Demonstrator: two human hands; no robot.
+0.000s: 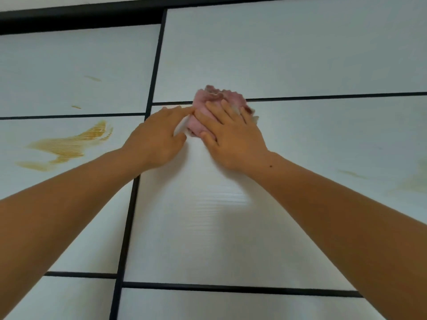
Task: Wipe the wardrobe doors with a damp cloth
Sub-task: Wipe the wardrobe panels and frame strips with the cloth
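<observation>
A bunched pink cloth (217, 105) is pressed against the white wardrobe door (231, 215), lying on the thin black horizontal strip (335, 96) that divides its panels. The right hand (233, 137) lies flat on the cloth, fingers spread open. The left hand (157, 137) touches the cloth's left edge, forefinger extended, other fingers loosely curled. Left of the cloth, beyond the black vertical frame (138, 181), brownish-yellow smears (69, 144) mark the neighbouring door (57, 65).

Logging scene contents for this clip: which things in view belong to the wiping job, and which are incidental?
Job: pink cloth; right hand flat on it; left hand at its edge; white wardrobe doors; brown stain.
Incidental: black top rail.
</observation>
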